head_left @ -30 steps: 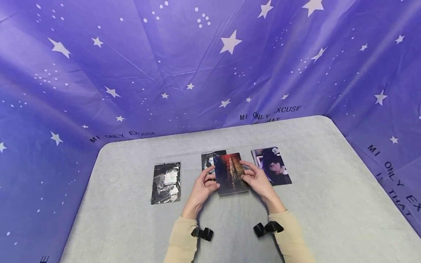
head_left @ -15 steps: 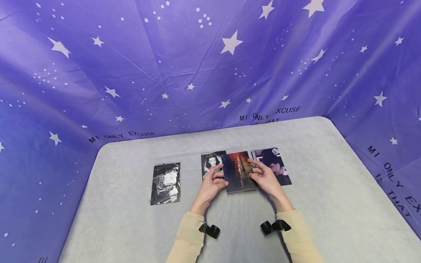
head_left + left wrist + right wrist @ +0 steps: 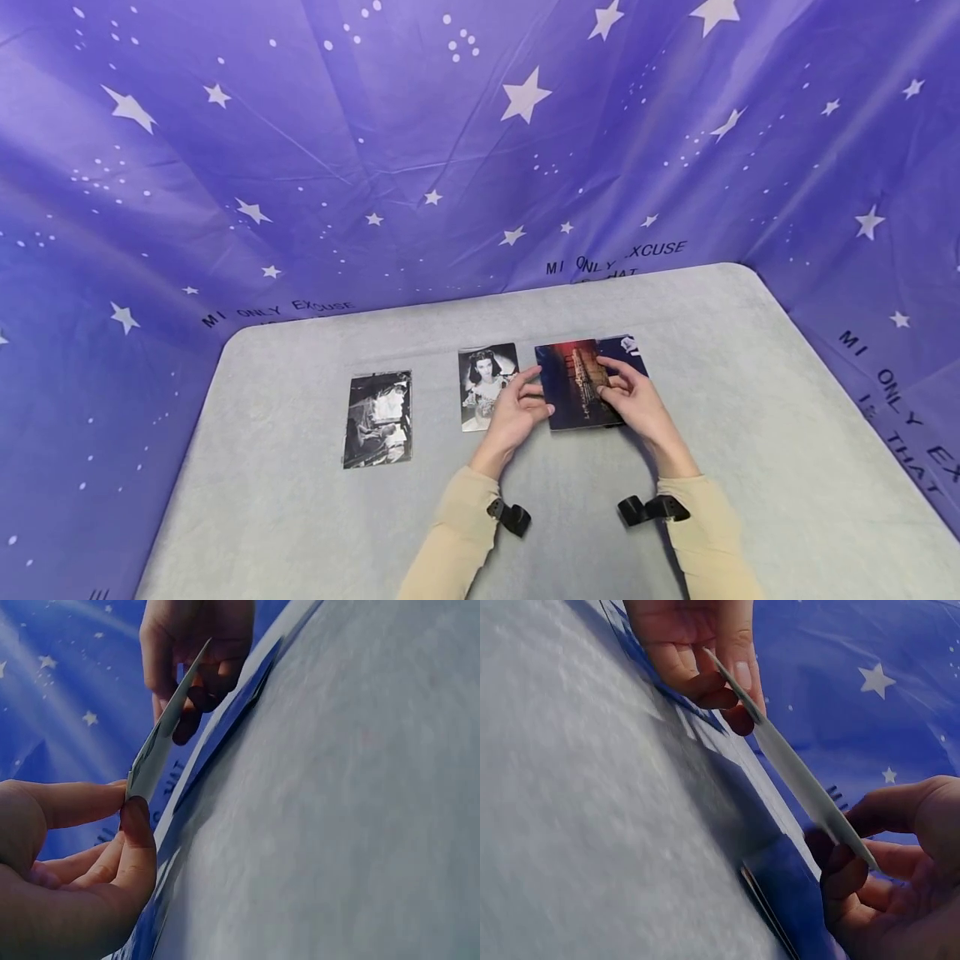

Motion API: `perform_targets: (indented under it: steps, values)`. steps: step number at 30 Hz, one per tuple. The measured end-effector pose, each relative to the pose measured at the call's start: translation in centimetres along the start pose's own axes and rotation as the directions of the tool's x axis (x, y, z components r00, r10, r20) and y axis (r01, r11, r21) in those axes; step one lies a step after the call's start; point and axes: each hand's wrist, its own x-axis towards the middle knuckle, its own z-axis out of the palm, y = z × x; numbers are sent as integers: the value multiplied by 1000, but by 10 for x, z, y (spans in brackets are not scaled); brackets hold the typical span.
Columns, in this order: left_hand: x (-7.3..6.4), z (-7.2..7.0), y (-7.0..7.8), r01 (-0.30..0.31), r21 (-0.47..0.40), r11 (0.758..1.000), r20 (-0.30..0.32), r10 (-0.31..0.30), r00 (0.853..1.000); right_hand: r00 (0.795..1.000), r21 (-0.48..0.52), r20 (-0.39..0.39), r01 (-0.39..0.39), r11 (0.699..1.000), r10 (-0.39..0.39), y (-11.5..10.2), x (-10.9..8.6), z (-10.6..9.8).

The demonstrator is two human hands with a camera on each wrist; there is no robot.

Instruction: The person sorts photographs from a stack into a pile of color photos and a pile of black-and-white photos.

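Note:
Both hands hold a thin picture card (image 3: pixel 570 387) by its two side edges, its face printed with a red and dark-blue tower scene. My left hand (image 3: pixel 516 417) pinches the left edge between thumb and fingers, as the left wrist view shows close up. At the opposite edge my right hand (image 3: pixel 637 408) grips with thumb below and fingers along the side. Seen edge-on in the right wrist view, the card (image 3: pixel 795 772) is tilted and raised above the table. Beneath it, a purple-toned picture card (image 3: pixel 628 352) on the right is mostly covered from the head view.
A black-and-white portrait card (image 3: pixel 483 375) lies beside my left hand. Farther left is another black-and-white card (image 3: pixel 377 417) with a glossy surface. The grey cloth-covered table (image 3: pixel 270 500) ends at a purple star-patterned curtain (image 3: pixel 420 150).
Both hands have carried the tower card rightward, from over the portrait card to over the purple-toned card. The portrait card is now mostly uncovered.

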Motion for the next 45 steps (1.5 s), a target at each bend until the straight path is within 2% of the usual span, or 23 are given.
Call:
perform_targets:
  steps: [8, 13, 16, 19, 23, 27, 31, 42, 45]
  values:
    - [10, 24, 1, 4, 14, 1000, 15, -4, 1000, 996, -68, -87, -31, 997, 25, 5, 0, -16]
    - [14, 36, -3, -1, 36, 999, -2, 1, 1000, 993, -138, -121, -23, 990, 6, 6, 0, -27]
    - [17, 43, -6, 6, 49, 999, -5, -6, 1000, 990, -242, -143, -18, 970, -17, 7, 1, -32]
    - [20, 49, -8, 13, 79, 997, -6, -12, 1000, 987, -355, -157, -31, 934, -27, 8, 2, -37]
    - [23, 55, -7, 31, 136, 990, -16, -29, 999, 992, -419, -128, -55, 906, 1, 9, 4, -43]
    - [27, 59, -5, 49, 179, 983, -28, -45, 999, 995, -431, -96, -47, 901, 6, 11, 7, -46]
    - [31, 60, -4, 65, 233, 970, -35, -58, 998, 995, -456, -97, -17, 890, -30, 13, 10, -47]
    - [33, 57, 6, 26, 417, 909, 16, -36, 999, 992, -495, -123, -34, 868, -31, 14, 12, -42]
    - [33, 56, 8, 32, 405, 914, 34, -50, 998, 990, -507, -129, -22, 862, -50, 14, 11, -41]
